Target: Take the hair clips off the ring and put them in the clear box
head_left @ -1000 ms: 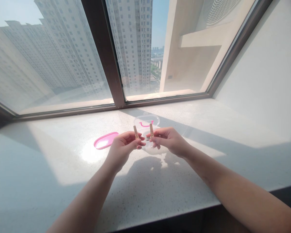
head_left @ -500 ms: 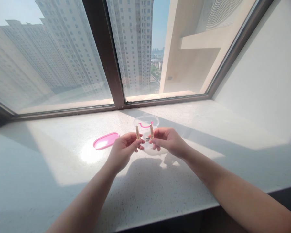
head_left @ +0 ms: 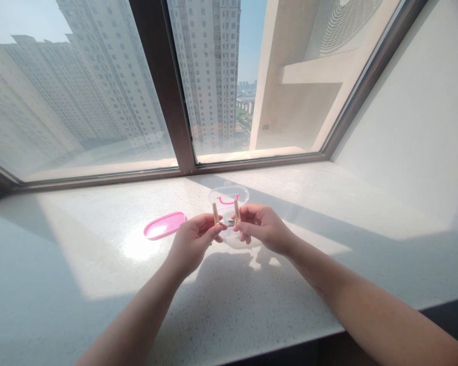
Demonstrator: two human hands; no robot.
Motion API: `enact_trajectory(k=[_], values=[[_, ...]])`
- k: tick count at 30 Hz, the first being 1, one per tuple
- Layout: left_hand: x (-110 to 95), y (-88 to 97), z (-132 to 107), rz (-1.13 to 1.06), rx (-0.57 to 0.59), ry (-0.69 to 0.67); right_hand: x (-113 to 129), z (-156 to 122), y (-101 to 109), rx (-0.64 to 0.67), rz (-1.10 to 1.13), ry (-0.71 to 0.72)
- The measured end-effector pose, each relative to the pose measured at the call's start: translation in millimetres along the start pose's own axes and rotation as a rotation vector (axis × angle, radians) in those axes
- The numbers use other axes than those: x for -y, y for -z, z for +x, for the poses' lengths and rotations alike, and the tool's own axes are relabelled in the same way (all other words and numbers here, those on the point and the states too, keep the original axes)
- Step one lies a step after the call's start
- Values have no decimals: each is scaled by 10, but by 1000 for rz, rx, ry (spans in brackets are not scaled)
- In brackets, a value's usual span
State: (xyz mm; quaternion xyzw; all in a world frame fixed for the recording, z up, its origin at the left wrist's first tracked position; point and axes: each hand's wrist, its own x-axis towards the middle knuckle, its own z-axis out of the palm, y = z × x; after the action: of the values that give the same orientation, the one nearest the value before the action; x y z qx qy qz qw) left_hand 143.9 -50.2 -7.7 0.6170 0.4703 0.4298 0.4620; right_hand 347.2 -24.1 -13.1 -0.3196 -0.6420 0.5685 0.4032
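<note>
Pinching slim gold pieces upright, the left hand and right hand each grip one, seemingly for visibility.

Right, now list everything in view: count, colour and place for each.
Left gold piece: 1, gold, near-upright in the left hand
Right gold piece: 1, gold, near-upright in the right hand
Pink oval piece: 1, pink, on the sill, left of the hands
Clear container: 1, transparent with pink curved strip, beyond the hands, partly hidden
Sill: 1, speckled white, below the window
Window frame: 1, dark brown, behind the sill
Tower blocks: several, pale, outside
Fan grille: 1, pale, outside, upper right
Wall: 1, white, right
Hands: 2, bare, centre
</note>
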Motion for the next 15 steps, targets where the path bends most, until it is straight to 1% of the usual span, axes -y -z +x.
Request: enact_trajectory(k=[6, 15], values=[[40, 0, 2, -22, 13, -43, 12, 0, -20, 13, 1, -16], [-28, -20, -24, -28, 19, -60, 3, -5, -14, 30, 4, -16]])
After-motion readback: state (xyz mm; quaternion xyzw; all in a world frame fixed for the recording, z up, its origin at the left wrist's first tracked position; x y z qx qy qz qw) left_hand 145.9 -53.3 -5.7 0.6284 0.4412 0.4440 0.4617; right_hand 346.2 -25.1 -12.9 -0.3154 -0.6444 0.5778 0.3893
